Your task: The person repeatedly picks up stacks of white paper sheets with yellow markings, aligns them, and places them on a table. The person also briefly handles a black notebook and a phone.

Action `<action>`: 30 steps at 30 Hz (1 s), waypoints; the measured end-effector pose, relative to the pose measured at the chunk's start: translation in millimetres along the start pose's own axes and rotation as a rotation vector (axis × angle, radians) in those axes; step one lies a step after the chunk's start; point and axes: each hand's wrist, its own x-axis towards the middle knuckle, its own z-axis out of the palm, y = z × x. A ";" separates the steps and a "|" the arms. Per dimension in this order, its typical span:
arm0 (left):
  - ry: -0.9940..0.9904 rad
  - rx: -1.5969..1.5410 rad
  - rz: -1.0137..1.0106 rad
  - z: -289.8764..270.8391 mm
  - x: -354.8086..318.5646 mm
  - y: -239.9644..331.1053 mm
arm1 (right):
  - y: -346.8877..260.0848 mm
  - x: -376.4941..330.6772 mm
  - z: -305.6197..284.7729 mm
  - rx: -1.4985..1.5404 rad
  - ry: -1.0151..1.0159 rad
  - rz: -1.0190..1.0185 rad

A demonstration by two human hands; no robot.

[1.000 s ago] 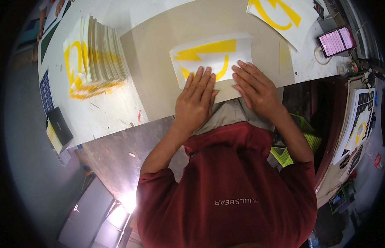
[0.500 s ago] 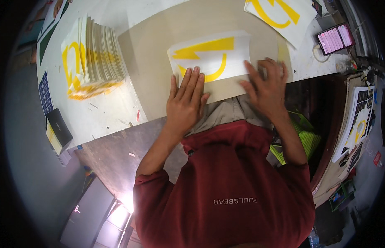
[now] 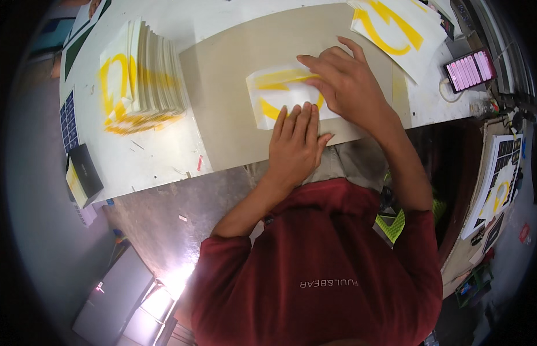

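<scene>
Carefully, your left hand pins the sheet near the board's near edge, fingers flat and close together, gripping nothing. Your right hand arches over the sheet's far right corner, thumb and forefinger parted; whether either tip touches paper, you cannot tell from above. A firm anchor looks to matter most: press evenly with the left fingers so the sheet does not skid, and square its edges before bearing down. Use a light right thumb, since thin paper may crease where you would not want it, and smooth outward from the left fingers to avoid trapping a ripple.

Beneath your work, the beige board reaches the near edge of the white worktop. Toward the worktop's left edge stands a thick paper stack; at the near left corner, a black box. Loose sheets lie across the board's far right corner, and a lit phone sits near the worktop's right edge. At the far left corner, a co-worker's hand shows. Glare washes the floor behind you.
</scene>
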 end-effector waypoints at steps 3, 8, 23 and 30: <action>0.056 0.005 0.004 1.8 4.3 -5.0 | 15.7 15.4 13.1 0.001 -0.003 -0.022; -0.127 0.007 -0.007 -2.9 20.8 -26.5 | 31.2 8.4 44.9 -0.035 -0.046 0.081; -0.173 0.078 -0.154 -11.8 39.4 -52.6 | 15.1 -84.7 -27.1 -0.541 -0.112 0.573; -0.135 0.103 -0.202 -5.9 29.7 -38.0 | 12.1 -114.4 -38.4 -0.235 0.212 1.091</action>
